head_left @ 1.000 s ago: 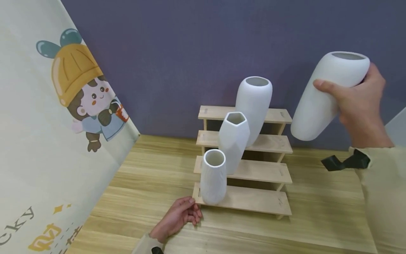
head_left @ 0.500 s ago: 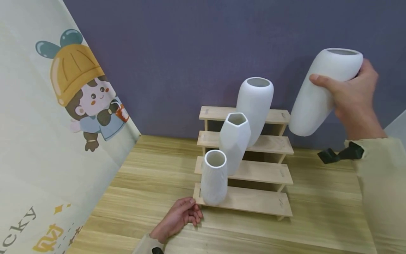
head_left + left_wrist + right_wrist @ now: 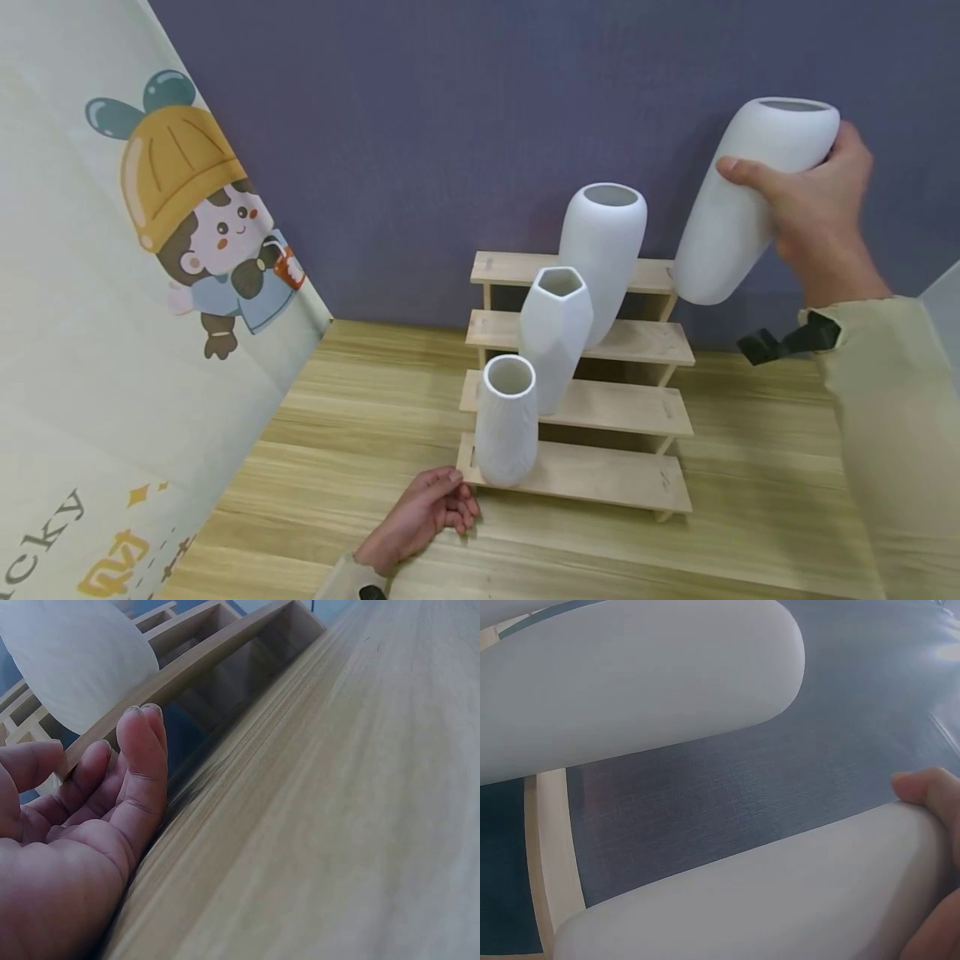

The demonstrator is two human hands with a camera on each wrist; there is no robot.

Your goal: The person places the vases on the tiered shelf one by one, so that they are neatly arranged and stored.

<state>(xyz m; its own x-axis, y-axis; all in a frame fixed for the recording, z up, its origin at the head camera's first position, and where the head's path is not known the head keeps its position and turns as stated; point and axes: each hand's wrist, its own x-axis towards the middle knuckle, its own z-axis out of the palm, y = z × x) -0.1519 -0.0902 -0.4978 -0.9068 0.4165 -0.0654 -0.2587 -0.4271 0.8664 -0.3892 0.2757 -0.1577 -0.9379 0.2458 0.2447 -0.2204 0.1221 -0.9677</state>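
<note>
My right hand [image 3: 817, 200] grips a large smooth white vase [image 3: 757, 200] round its upper body, thumb across the near side. The vase tilts, mouth up to the right, and its base overlaps the right end of the top step in the head view. Low on the left, my left hand [image 3: 427, 508] pinches the front corner of a wooden stepped stand [image 3: 600, 475], thumb above the board and fingers below. On the stand's left half are a short textured vase [image 3: 507, 425] on the lowest step, a faceted vase [image 3: 555, 333] above it, and a tall smooth vase [image 3: 606, 242] farther up.
A dark blue-grey wall [image 3: 390, 167] rises close behind the stand. To the left stands a pale wall panel [image 3: 67, 333] with a cartoon figure. The stand rests on a wood-grain tabletop [image 3: 360, 417].
My right hand has carried the large vase left and slightly upward, bringing its base to the top step's right end. The left hand keeps its place at the stand's corner.
</note>
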